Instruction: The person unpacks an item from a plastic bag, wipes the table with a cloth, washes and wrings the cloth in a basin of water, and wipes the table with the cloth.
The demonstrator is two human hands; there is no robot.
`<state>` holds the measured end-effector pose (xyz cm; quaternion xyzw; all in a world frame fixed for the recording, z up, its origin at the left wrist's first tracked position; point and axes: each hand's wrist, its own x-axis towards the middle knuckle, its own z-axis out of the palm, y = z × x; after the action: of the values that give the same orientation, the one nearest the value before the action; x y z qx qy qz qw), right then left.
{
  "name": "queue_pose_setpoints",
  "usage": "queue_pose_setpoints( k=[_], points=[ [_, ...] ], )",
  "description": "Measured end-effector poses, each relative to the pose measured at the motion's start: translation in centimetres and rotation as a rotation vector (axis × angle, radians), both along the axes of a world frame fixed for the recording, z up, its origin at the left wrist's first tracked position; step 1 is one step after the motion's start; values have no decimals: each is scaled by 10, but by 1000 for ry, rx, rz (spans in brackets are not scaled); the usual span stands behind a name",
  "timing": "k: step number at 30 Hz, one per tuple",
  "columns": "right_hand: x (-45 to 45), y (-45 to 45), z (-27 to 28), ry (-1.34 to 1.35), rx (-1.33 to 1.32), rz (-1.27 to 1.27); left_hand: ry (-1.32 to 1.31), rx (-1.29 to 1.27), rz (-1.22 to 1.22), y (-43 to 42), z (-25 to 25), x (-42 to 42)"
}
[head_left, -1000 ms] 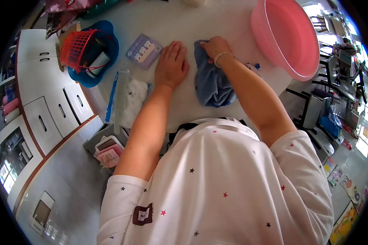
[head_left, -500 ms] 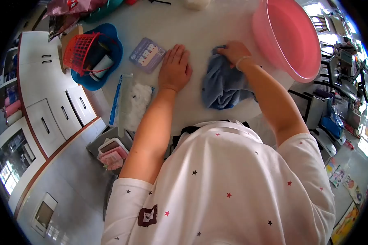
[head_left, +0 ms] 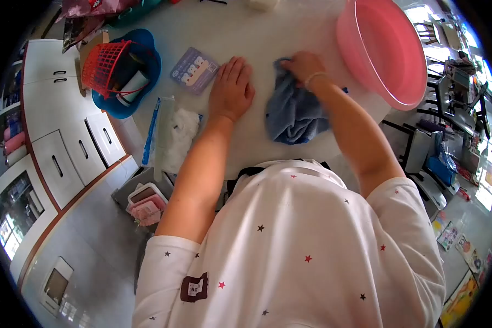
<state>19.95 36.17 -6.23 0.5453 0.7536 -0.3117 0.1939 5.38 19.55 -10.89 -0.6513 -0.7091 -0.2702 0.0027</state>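
Observation:
On the white table lies a crumpled blue cloth [head_left: 294,117]. My right hand [head_left: 305,68] is closed on its upper edge, the fingertips partly hidden in the fabric. To the left, my left hand [head_left: 232,90] rests flat on the tabletop with its fingers extended, holding nothing. A purple packet [head_left: 194,70] with white cartoon figures lies just beyond its fingers, on the left. A clear plastic bag with white fluffy material [head_left: 181,134] sits beside my left forearm.
A large pink basin [head_left: 391,54] stands at the table's right. At the left are a blue tub [head_left: 123,109] and a red plastic basket [head_left: 101,65] with items inside. White drawers [head_left: 57,109] line the left side; a grey bin [head_left: 131,188] stands below the table edge. Chairs [head_left: 464,115] are at the right.
My right hand has shifted a little to the left, with the cloth's upper edge in its grip. My left hand stays flat on the table. The whole view has moved slightly.

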Motion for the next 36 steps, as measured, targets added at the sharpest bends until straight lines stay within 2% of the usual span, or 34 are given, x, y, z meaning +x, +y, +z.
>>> queue_pose_setpoints(
  k=[2,5,8,11,13,17,20,23,24,27,30,33,36],
  points=[
    [-21,-16,2,47,184,151,-4,0,1,0,1,0],
    [-10,-6,0,6,0,57,-3,2,-8,-1,1,-1],
    [23,16,23,64,-138,-155,-6,26,2,-1,-3,-1],
    [7,5,16,87,-64,-161,-26,-2,-4,-1,4,0],
    [-14,-10,0,104,74,-6,-30,6,-2,1,5,0],
    [8,5,-4,105,166,155,8,1,1,-1,3,0],
    [15,20,28,6,-140,-126,-3,-3,16,-3,2,2],
    [-4,6,2,46,-27,41,-31,0,-6,1,4,1],
    [-14,-8,-3,87,207,154,-26,-7,1,2,6,1],
    [-8,-8,7,57,-22,-36,-9,-21,-4,0,7,1],
    [26,10,26,85,-96,-139,-8,0,-12,1,3,-2],
    [16,6,0,134,-10,-9,-22,-4,-1,-3,3,4],
    [-15,-15,-10,149,110,-48,-14,-18,5,1,4,2]
  ],
)
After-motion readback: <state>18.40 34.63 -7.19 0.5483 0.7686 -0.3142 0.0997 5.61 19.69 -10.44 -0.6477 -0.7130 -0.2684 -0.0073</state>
